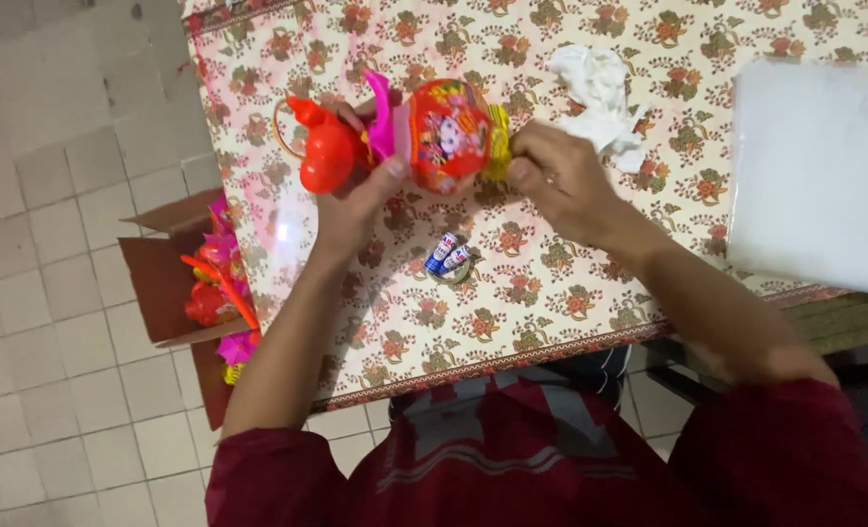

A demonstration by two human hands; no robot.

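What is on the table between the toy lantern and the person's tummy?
Two small batteries lie side by side on the flowered tablecloth, below the lantern, in the head view.

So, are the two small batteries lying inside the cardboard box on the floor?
No, the two small batteries lie on the flowered tablecloth, just below the hands, while the cardboard box holds colourful toys.

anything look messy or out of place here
Slightly. A crumpled white cloth lies bunched on the floral tablecloth, and two small batteries lie loose below the red toy lantern that both hands hold. Nothing looks spilled or broken.
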